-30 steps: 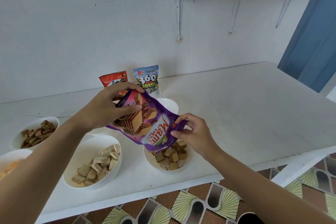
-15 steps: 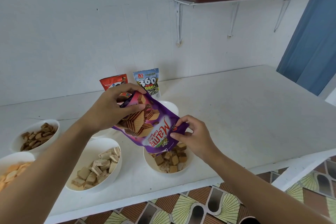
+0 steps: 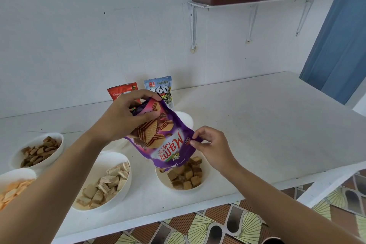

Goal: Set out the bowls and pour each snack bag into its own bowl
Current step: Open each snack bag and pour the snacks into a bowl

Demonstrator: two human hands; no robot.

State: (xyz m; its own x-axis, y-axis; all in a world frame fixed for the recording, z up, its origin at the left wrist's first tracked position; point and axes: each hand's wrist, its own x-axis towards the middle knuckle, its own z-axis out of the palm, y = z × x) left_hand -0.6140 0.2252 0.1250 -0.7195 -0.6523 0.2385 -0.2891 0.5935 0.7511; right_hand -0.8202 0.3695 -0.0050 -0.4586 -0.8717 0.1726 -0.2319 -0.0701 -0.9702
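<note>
Purple bag [image 3: 170,145] steeper, base under left hand [image 3: 126,120]

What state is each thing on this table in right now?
Purple bag: upside down, mouth over brown-cube bowl.
Left hand: grips bag's bottom end.
Right hand: pinches bag's corner.
Brown-cube bowl: partly filled.
Pale-wafer bowl: partly filled.
Dark-snack bowl: partly filled.
Orange-cracker bowl: holds crackers.
Rear bowl: mostly hidden.
Red bag: upright by wall.
Blue bag: upright by wall.
</note>
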